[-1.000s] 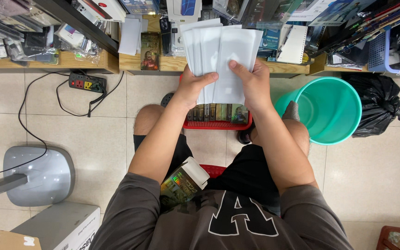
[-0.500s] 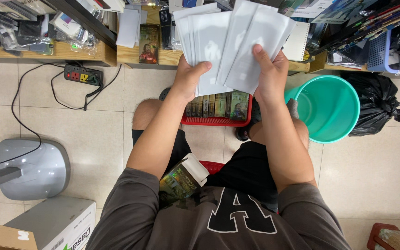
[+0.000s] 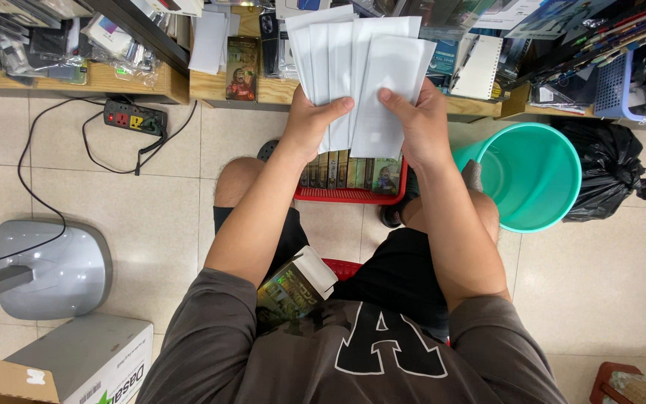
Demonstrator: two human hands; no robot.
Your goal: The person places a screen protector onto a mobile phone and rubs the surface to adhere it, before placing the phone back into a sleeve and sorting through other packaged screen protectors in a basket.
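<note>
Fingers of the left hand [image 3: 309,123] are curled around the lower left edge of a fan of white paper sleeves [image 3: 357,67], thumb laid across the front. The sleeves are plain, flat, tall rectangles, overlapped and spread slightly, held upright above a red basket [image 3: 349,194] of small boxes. Fingers of the right hand [image 3: 416,123] are closed on the frontmost sleeve, thumb pressed on its face. A teal bucket [image 3: 536,176] is seen on the tiled floor, further right.
</note>
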